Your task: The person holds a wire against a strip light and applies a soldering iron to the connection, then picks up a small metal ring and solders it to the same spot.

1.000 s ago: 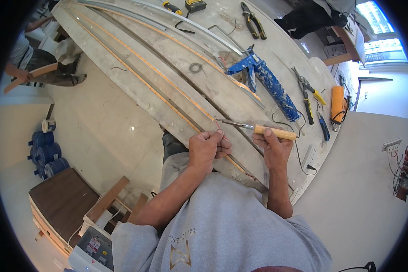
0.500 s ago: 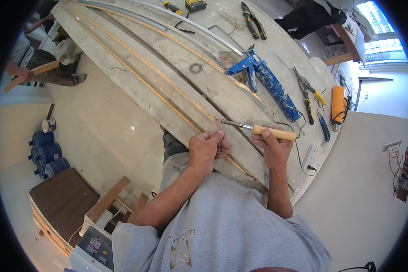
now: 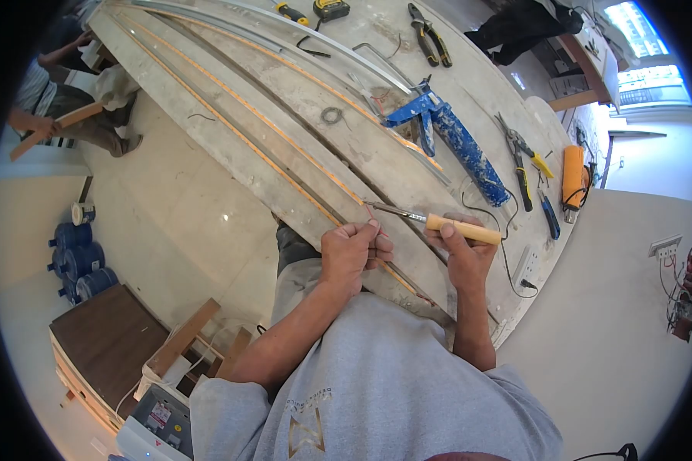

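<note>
My right hand is closed round the wooden handle of a soldering iron. The iron's tip points left and meets the end of an orange LED strip, near a thin red wire. Between thumb and forefinger, my left hand pinches that wire just below the tip. Whether the tip touches the strip or only the wire is too small to tell. A second LED strip runs alongside and passes under my left hand. The iron's dark cord leaves the handle toward a white power strip.
On the board lie a blue caulking gun, pliers, yellow-handled snips, a utility knife, an orange heat gun, a tape measure and a wire coil. A person at left holds a wooden piece.
The soldering iron's handle has tilted and shifted slightly left with my right hand. My left hand stays in place. The person at left has moved a little.
</note>
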The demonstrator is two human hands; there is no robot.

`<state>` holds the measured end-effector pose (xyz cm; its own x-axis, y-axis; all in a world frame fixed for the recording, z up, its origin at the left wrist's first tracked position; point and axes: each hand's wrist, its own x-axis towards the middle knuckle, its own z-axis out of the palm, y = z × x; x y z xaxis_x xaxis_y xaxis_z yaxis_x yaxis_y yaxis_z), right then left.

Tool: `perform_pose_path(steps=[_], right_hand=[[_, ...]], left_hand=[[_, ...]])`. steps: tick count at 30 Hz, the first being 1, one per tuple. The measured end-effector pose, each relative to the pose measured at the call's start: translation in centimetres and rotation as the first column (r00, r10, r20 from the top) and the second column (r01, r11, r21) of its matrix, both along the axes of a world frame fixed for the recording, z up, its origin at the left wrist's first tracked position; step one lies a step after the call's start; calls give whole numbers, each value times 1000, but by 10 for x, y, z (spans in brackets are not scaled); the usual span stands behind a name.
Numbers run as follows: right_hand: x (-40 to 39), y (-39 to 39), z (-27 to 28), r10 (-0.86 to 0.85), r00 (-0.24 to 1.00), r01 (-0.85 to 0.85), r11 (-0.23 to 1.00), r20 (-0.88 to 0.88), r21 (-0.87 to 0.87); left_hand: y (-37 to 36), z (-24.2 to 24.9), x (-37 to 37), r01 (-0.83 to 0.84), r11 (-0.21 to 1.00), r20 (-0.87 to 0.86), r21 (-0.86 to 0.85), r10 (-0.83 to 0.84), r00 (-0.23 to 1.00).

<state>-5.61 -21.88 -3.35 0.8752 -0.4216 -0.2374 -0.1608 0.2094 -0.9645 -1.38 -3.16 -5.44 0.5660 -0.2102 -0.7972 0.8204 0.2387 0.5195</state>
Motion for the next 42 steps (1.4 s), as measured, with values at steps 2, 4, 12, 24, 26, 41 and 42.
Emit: perform_pose_path(steps=[2,4,12,24,26,41,42], right_hand=[[0,0,0,0,1000,0,1000,-5,-2],[-1,-1,-1,-1,1000,1,1000,-10,-4],[-1,-2,-3,-2,1000,3,1000,-11,23],[-3,-4,-6,-35,999,33,996,25,77],[-3,-4,-7,-34,999,32,997,24,73],[-3,-3,-5,-12,1000,11,999,16,46],[-3,-3,-5,-14,1000,13,999,18,46]], left_hand=[[0,0,0,1,1000,1,0,-1,1000],[0,1,0,2,1000,-1,-3,-2,1000],[-1,-1,0,3,1000,5,-3,-3,1000],[-1,-1,0,3,1000,7,-3,-3,1000],[-1,-1,0,6,1000,8,0,-6,1000],[-1,-1,0,6,1000,3,0,-6,1000],[-1,-2,0,6,1000,4,-1,-6,1000]])
